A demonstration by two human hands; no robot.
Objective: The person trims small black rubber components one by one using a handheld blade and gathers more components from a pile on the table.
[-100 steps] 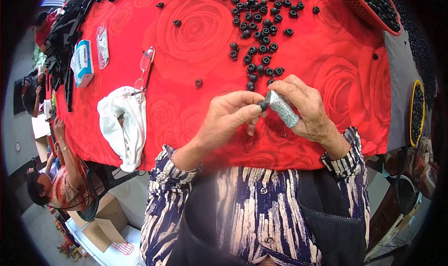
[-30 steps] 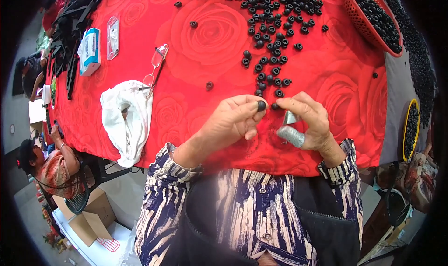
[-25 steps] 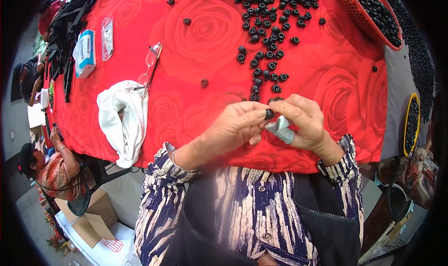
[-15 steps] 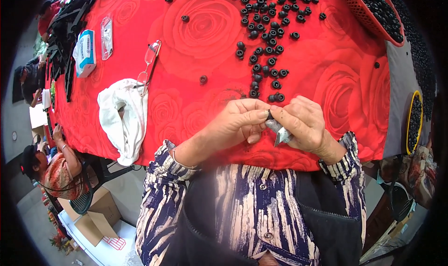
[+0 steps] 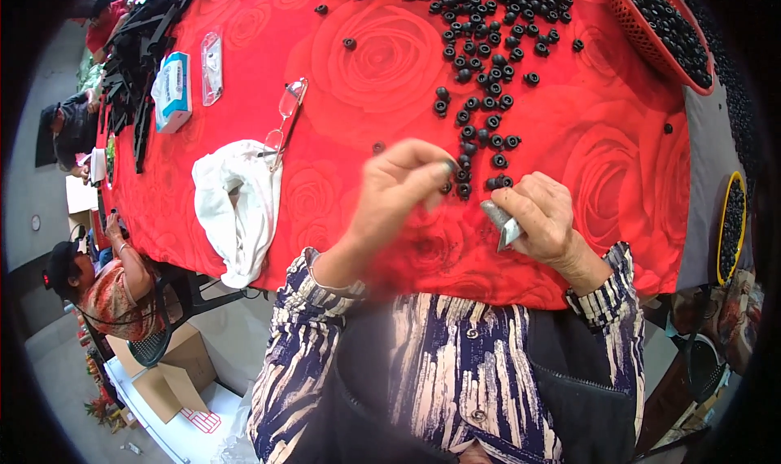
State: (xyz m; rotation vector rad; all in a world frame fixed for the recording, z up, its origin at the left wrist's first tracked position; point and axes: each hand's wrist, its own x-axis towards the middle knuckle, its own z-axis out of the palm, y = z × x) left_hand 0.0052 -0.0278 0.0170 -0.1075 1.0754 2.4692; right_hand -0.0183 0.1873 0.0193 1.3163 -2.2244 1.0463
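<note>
My left hand [image 5: 403,186] is raised over the red cloth, its thumb and forefinger pinched on a small dark piece [image 5: 450,165]; motion blurs the hand. My right hand [image 5: 538,220] is closed around a short silvery-grey tool [image 5: 502,224] with a flat, blade-like end, its exact kind unclear. A gap separates the two hands. Just beyond them, a trail of small round black parts [image 5: 499,141] with ring-shaped openings runs back into a wide scattering at the far side. The nearest of these parts lie close to the fingertips of both hands.
Left on the red tablecloth [image 5: 350,130] are a white cloth [image 5: 213,195], eyeglasses [image 5: 284,122], a clear case [image 5: 211,69], a tissue pack [image 5: 172,98] and black strips [image 5: 146,57]. A red basket [image 5: 651,45] and yellow-rimmed basket [image 5: 731,228] hold black parts. Another person [image 5: 114,293] sits at left.
My hands were together on a small black piece; now they are apart. The left has moved away from the tool with its fingers pinched. My right hand still grips the tool, and the view has shifted slightly.
</note>
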